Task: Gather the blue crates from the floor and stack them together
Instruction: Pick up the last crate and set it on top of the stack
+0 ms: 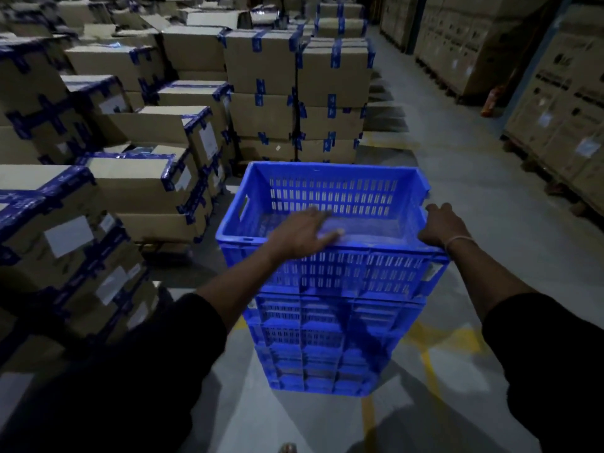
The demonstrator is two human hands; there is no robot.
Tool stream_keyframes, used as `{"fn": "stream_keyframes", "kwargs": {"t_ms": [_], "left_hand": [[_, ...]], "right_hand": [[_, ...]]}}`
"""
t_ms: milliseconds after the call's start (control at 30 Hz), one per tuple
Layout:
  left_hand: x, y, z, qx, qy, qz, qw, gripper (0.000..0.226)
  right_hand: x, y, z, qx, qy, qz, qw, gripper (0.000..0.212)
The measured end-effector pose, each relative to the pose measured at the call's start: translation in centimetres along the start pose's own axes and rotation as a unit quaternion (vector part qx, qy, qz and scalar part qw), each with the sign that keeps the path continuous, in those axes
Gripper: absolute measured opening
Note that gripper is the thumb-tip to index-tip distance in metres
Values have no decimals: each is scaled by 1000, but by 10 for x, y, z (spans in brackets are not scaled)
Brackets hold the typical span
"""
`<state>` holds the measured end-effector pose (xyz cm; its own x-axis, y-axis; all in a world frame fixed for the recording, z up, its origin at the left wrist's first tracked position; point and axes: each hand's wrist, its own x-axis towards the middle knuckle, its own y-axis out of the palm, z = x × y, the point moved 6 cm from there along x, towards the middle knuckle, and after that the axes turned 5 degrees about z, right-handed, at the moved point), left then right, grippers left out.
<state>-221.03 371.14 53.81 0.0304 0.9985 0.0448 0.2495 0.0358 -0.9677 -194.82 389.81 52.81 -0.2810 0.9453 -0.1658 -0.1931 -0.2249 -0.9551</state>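
One stack of about four blue crates (330, 289) on floor (474, 197); left hand (302, 235) flat-open on top crate's near rim, right hand (443, 227) curled gripping right rim.

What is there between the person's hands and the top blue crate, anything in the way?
Nothing visible. The left hand lies on the near rim of the top crate, and the right hand grips its near right corner. That crate already sits on the blue stack on the floor.

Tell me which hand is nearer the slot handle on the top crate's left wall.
Left. The left hand lies on the top crate's near rim, left of middle, closer to the slot handle. The right hand grips the near right corner, on the far side.
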Motion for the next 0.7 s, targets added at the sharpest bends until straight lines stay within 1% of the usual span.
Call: {"fn": "stream_keyframes", "kwargs": {"t_ms": [33,67,100,133,167,200,233,267,300,333,367,433,467,500,533,567,600,633,667,700], "left_hand": [[7,12,-32,20,37,10,999,80],[14,23,-58,44,63,14,997,80],[21,28,-76,64,77,19,995,79],[27,32,-85,77,84,29,993,75],[32,33,-89,85,86,40,992,69],[37,34,-90,91,90,54,990,62],[40,35,-90,97,95,65,989,56],[42,35,-88,104,98,68,987,52],[44,35,-86,113,98,62,987,51],[46,36,-84,122,97,54,986,51],[47,37,-84,127,97,48,986,50],[48,40,-85,131,97,47,986,48],[49,42,-85,130,96,47,986,47],[49,42,-84,129,95,48,986,47],[49,41,-83,130,97,48,986,47],[49,40,-81,131,100,45,985,46],[49,39,-79,131,103,41,985,46],[49,38,-79,129,107,37,985,47],[49,38,-79,128,110,36,985,48],[50,40,-80,129,112,40,985,48]], "right_hand": [[-2,-4,-2,27,1,-8,1000,69],[-5,-8,-5,77,2,-17,997,69],[-10,-12,-9,152,9,-20,988,67],[-12,-11,-17,260,14,-17,965,58],[-17,-5,-24,383,18,1,924,43],[-22,4,-30,496,23,32,867,37],[-24,14,-41,568,36,47,821,47],[-26,24,-55,601,44,64,795,64],[-31,32,-68,612,52,65,786,80],[-34,38,-83,615,67,62,783,85],[-32,45,-98,636,75,46,767,82],[-34,60,-118,689,91,-20,718,80],[-39,72,-117,711,104,-39,694,84],[-42,88,-114,723,103,-54,681,82],[-52,101,-98,736,98,-50,668,67],[-52,120,-82,749,73,-36,658,49],[-54,131,-68,751,59,-13,658,43],[-55,138,-59,750,55,-3,659,43],[-61,137,-58,744,68,26,664,46],[-55,138,-66,740,74,40,667,48]]}}
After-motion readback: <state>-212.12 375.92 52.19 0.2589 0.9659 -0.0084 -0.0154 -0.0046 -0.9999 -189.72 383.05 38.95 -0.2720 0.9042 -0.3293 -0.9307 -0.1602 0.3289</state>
